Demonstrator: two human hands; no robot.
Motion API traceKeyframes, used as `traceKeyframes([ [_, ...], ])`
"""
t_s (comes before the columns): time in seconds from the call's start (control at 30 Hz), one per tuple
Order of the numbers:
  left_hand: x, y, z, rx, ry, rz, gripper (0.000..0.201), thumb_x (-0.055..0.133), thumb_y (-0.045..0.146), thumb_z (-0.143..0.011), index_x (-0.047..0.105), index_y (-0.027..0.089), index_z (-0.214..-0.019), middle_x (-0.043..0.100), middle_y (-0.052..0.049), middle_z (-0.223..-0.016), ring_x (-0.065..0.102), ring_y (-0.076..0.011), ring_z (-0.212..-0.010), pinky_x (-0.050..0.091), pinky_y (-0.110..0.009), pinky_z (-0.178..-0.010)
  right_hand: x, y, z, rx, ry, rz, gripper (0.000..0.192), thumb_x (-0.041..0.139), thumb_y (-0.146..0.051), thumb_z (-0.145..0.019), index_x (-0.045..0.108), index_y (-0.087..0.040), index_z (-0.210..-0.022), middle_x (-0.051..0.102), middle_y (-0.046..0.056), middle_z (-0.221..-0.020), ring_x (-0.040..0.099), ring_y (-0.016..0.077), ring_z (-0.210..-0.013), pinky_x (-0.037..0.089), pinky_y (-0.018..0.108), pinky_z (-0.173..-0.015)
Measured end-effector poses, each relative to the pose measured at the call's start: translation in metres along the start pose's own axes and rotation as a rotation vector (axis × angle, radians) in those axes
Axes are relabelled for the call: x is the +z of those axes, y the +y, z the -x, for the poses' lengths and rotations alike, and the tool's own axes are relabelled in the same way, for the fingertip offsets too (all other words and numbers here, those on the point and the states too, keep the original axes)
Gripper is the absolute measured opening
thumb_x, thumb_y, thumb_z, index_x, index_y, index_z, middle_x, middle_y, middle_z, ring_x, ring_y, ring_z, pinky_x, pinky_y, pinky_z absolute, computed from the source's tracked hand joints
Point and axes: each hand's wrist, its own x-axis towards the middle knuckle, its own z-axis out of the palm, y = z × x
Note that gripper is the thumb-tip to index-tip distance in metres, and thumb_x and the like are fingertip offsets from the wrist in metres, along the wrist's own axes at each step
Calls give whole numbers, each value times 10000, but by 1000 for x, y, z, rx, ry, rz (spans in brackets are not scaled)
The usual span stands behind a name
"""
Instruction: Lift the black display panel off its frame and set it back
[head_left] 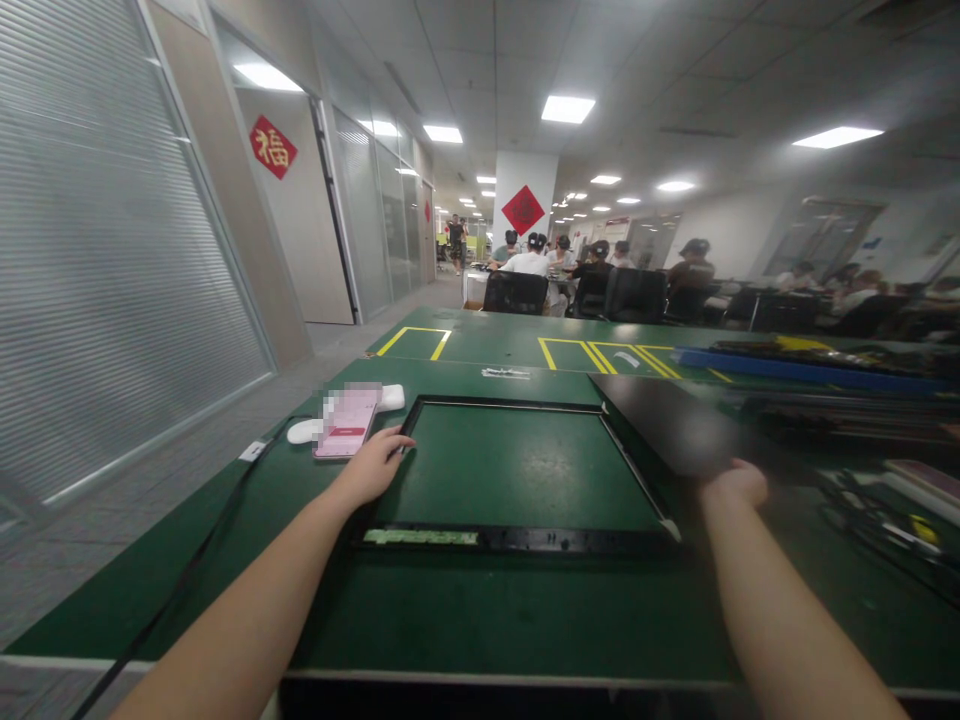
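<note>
Left hand (375,465) lies palm-down on the left rail of the black frame (517,540), fingers spread and flat, not closed on anything; fingertips reach the frame's upper-left corner. Just beyond the fingers, on the outer side: a pink phone (346,424), close to the rail but apart from it; a white block (390,397) past the phone, a white puck (303,431) to its outer side; a black cable (225,505) runs along the mat outboard of the forearm toward the table edge.

Right hand (735,483) is curled at the near edge of a dark panel (675,430); the panel is motion-blurred, so grip cannot be told; the panel's corner overlaps the frame's upper-right corner.

Frame lies flat on the green table (480,620), open in the middle, green mat showing through; a green strip sits in its near rail. Between the two hands: bare mat inside the frame. Near side of the frame: open mat to the table's front edge. Outboard of the right hand: crowded cables and tools (885,520); beyond it, a blue bar (810,370).
</note>
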Motion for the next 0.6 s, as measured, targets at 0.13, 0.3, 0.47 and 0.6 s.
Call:
traceKeyframes([
  [0.13,1,0,0,-4,3,-3,336,492,294,-778,737,208,-992,616,-108,-1317,538,-321,-1259,375,-457,-1100,1,2,2,-66,112,20,251,511,-340,-669,564,-223,-884,638,37,-837,643,216,-702,573,382,-595],
  [0.3,-1,-3,-6,-1,7,-54,352,505,258,-737,740,209,-995,648,-100,-1262,573,-303,-1211,404,-429,-1081,2,6,-4,-78,124,-14,275,515,-328,-684,572,-206,-924,647,40,-843,645,210,-691,573,372,-580],
  [0.47,-8,12,-15,-53,-112,-260,389,486,202,-744,722,179,-1052,671,-124,-1178,611,-278,-1146,447,-364,-1021,1,9,-10,-17,220,-55,253,512,-259,-692,568,-198,-932,645,32,-840,644,190,-692,574,334,-572],
  [0.6,-10,28,-20,-77,-175,-426,389,482,216,-773,700,164,-1091,633,-164,-1183,645,-313,-1044,488,-415,-928,1,8,-15,69,152,-69,289,496,-232,-706,571,-220,-985,652,16,-815,637,176,-646,567,315,-536],
])
